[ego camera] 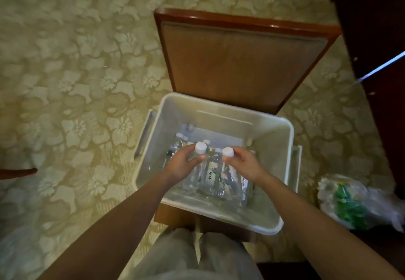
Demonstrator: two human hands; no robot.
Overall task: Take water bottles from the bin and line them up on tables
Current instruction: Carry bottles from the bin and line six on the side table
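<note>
A white plastic bin [274, 130] sits on the seat of a wooden chair, with several clear water bottles standing inside it. My left hand [182, 165] grips the neck of one white-capped bottle [201, 148]. My right hand [244, 162] grips the neck of another white-capped bottle [228, 152] just beside it. Both bottles are upright, within the bin and above the other bottles [211, 176]. More caps show behind, at the bin's far left.
The wooden chair's back [243, 60] rises just behind the bin. A clear plastic bag with a green bottle [348, 205] lies on the floor at the right. Dark wooden furniture [377, 27] stands at the right edge. Patterned carpet covers the floor to the left.
</note>
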